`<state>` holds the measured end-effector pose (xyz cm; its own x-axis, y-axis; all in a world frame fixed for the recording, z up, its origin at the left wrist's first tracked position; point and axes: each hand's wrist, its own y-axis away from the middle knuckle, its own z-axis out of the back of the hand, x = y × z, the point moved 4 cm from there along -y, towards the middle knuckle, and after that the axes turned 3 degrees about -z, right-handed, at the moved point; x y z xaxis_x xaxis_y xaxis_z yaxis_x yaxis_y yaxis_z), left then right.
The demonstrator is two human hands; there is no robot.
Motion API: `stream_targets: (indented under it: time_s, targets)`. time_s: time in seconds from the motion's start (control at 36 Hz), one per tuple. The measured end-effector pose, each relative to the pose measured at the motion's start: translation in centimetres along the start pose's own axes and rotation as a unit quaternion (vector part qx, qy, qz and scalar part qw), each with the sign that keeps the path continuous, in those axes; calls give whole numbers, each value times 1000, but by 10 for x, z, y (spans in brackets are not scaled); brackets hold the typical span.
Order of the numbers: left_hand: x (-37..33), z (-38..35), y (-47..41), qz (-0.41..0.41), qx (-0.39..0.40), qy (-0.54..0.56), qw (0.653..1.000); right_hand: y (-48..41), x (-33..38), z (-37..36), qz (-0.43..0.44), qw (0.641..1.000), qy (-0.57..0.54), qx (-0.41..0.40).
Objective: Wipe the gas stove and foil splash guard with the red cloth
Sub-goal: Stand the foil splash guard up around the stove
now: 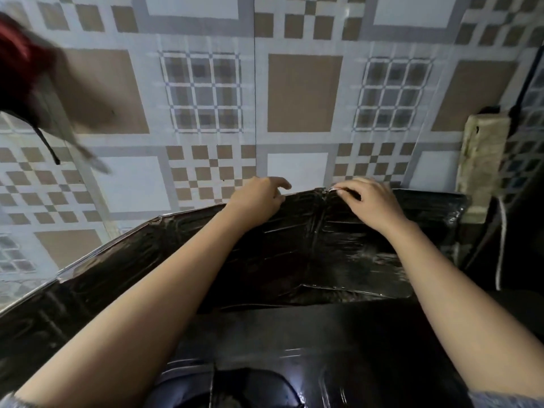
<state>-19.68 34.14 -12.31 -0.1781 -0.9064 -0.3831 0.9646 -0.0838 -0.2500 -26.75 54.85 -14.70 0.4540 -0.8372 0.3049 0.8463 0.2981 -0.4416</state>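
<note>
The foil splash guard looks dark and crinkled, and it stands against the tiled wall behind the stove. The glossy black gas stove lies below it, with a burner at the bottom edge. My left hand curls over the guard's top edge near the middle. A little to the right, my right hand pinches the same edge, where a shiny bit of foil shows. A blurred red and dark thing hangs at the top left, far from both hands. I cannot tell whether it is the red cloth.
A patterned brown, grey and white tiled wall fills the background. A pale worn block stands at the right beside the guard's end. A white cord and a black cable run down there.
</note>
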Motion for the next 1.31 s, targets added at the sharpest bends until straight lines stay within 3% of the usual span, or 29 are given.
stream_targets:
  time_s: [0.42,0.67,1.31]
  targets:
    - [-13,-12,-6,-55,21,48,997,6,-15,10,-11,999,45,-9]
    - [-14,-12,-7,-72,46,88,992,7,24,4,54,989,-82,113]
    - [-9,-10,-1,-89,72,154,981,9,30,-3,70,974,-139,161]
